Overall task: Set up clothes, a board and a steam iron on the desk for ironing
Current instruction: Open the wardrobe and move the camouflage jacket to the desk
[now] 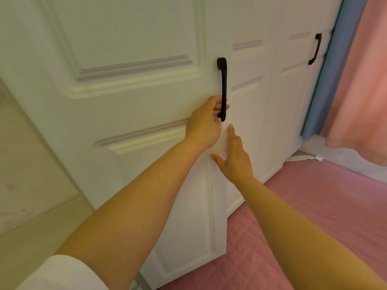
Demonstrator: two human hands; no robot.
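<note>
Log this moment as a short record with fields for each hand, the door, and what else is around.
left hand: grips the lower end of the black handle
right hand: fingers straight, flat by the edge of the white wardrobe door
second handle: untouched, on a farther door
surroundings: pink quilted surface, blue curtain, pink curtain
ironing things: none in view

Wardrobe door [129, 122]: front and left, standing ajar before the next door [251, 101].
Handle [223, 86]: at its right edge.
Second handle [314, 49]: far right.
Curtains [356, 80]: right of the wardrobe.
Bedcover [293, 206]: below, right.
</note>
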